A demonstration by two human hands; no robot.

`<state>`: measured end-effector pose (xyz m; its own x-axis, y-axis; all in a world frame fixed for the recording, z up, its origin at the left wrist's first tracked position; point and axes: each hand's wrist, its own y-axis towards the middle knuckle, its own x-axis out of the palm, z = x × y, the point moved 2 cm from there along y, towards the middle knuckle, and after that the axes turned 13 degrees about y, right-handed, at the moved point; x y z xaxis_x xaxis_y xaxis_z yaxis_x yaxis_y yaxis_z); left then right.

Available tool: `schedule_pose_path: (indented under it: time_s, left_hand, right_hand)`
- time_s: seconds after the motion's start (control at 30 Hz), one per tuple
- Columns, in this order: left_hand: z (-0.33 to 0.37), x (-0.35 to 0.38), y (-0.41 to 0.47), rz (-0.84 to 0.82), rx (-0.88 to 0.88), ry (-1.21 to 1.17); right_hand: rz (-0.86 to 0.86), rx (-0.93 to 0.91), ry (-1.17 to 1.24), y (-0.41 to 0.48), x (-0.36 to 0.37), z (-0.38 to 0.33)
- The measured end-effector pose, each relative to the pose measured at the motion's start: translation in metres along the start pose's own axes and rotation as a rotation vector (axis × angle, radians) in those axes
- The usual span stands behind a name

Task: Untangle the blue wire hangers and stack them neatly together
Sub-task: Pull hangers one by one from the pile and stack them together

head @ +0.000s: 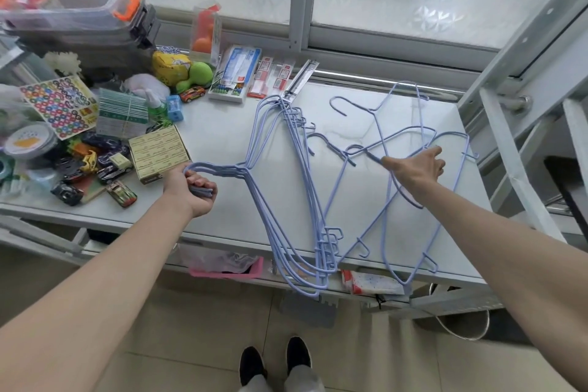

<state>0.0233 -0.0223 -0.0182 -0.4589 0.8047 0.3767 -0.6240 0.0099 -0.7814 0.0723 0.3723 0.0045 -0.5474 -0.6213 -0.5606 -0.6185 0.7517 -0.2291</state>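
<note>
A stacked bundle of several blue wire hangers lies across the middle of the white table, its lower ends hanging past the front edge. My left hand is shut around the bundle's hooks at the left. To the right, a loose tangle of blue hangers lies spread on the table, hooks pointing different ways. My right hand rests on this tangle with fingers curled over a wire near its middle; whether it truly grips the wire is unclear.
Toys, toy cars, sticker sheets and a yellow box crowd the table's left side. Stationery packs lie at the back by the window. A metal frame stands at the right. A pink tray sits under the table.
</note>
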Motion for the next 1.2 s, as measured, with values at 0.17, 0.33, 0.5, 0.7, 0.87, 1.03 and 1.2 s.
schedule_pose_path:
  time_s: [0.17, 0.33, 0.5, 0.7, 0.87, 1.03, 1.2]
  left_hand:
    - [0.0, -0.001, 0.001, 0.0, 0.001, 0.009]
    - [0.0, -0.002, 0.003, -0.045, 0.003, -0.051]
    - [0.001, 0.001, 0.0, -0.133, 0.064, -0.055]
    - [0.005, -0.002, -0.001, -0.104, 0.015, 0.021]
    - [0.005, 0.002, -0.001, -0.048, 0.012, -0.014]
    - [0.006, 0.003, -0.003, -0.009, 0.019, -0.016]
    - [0.006, 0.001, 0.0, -0.059, 0.008, -0.037]
  right_hand:
    - [-0.239, -0.187, 0.001, -0.029, 0.015, -0.023]
    - [-0.51, -0.366, -0.015, -0.086, 0.048, -0.04]
    - [-0.667, -0.4, -0.158, -0.13, 0.074, -0.035]
    - [-0.716, -0.305, -0.436, -0.136, 0.073, -0.027]
    - [-0.789, -0.293, -0.573, -0.129, 0.074, -0.034]
    - [-0.34, -0.263, -0.409, -0.085, 0.061, -0.044]
    - [0.032, 0.034, -0.407, -0.053, 0.034, -0.022]
